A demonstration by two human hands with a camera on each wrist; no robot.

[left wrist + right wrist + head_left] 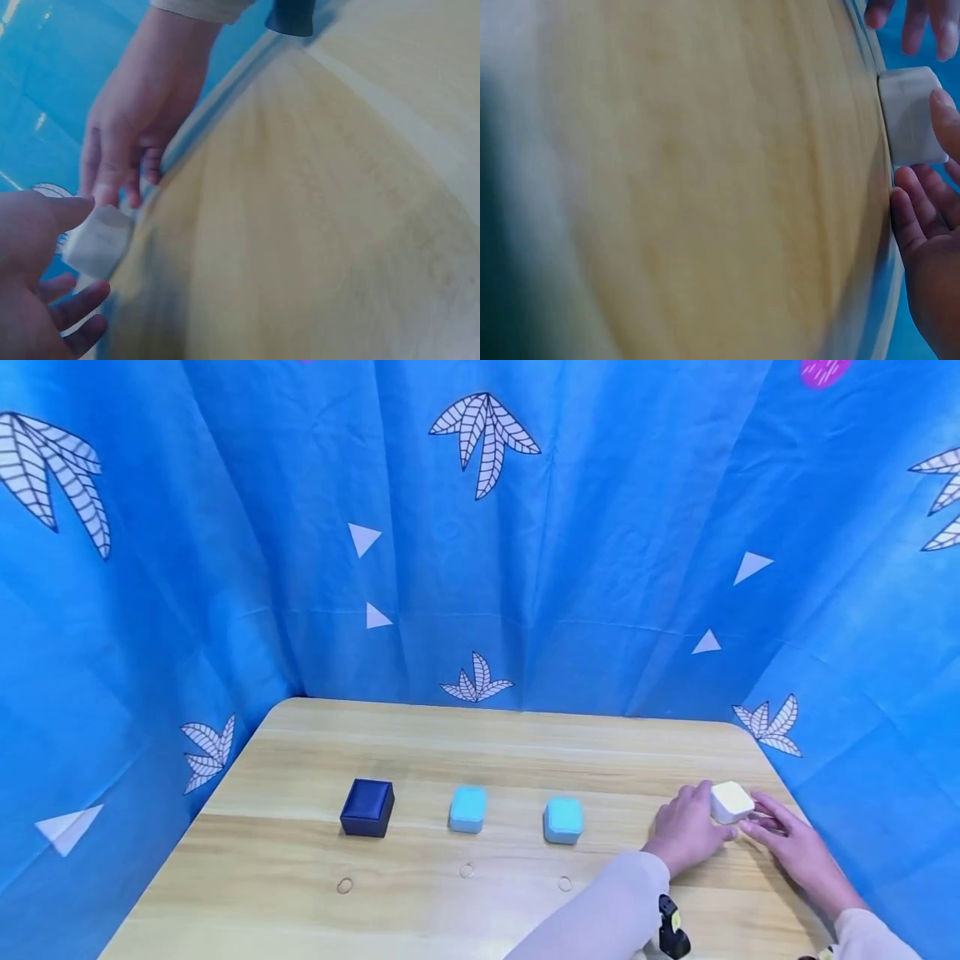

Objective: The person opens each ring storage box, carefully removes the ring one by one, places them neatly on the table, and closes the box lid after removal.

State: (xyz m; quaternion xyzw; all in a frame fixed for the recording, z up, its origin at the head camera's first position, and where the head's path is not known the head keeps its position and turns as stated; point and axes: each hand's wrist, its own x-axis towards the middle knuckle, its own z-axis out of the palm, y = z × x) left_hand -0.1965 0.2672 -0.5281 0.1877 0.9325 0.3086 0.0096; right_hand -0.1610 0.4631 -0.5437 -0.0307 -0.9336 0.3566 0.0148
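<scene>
A small white ring box [731, 802] is near the table's right edge, between both hands. My right hand [798, 853] grips it from the right; in the right wrist view the thumb lies across the box [911, 116] with the fingers at its lower end. To the left of the box, my left hand [686, 828] has its fingers loosely extended. In the left wrist view its thumb overlaps a corner of the box [100, 240], while the right wrist view shows the left fingertips [915, 34] a little apart from it. The inside of the box is hidden.
On the wooden table [487, 743] stand a dark blue box [367, 807] and two light blue boxes, one left [468, 809] and one right [563, 820]. In front of them lie three thin rings: left [344, 878], middle [467, 863] and right [565, 877]. A blue curtain [600, 527] surrounds the table.
</scene>
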